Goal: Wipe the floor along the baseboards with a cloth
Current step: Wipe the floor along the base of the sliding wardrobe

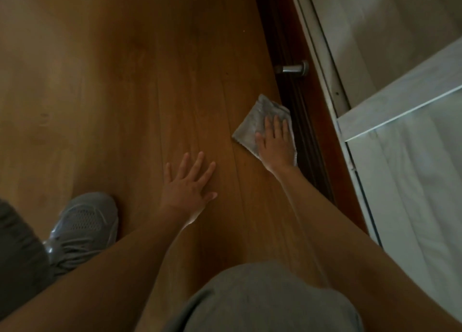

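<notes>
While the left hand (187, 181) lies flat and spread on the floor (112, 81), holding nothing, the right hand (273, 141) presses straight fingers on the cloth (252, 124) at two o'clock, its edge touching the dark baseboard (300, 121). A doorstop (292, 68) sits at twelve o'clock of the cloth.

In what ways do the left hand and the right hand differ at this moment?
The right hand presses flat on the grey cloth beside the dark baseboard, while the left hand lies on the bare wooden floor, holding nothing. The right hand reaches farther from the body than the left hand. The left hand's fingers are spread wider than the right hand's. Both hands are palm down with straight fingers.
</notes>
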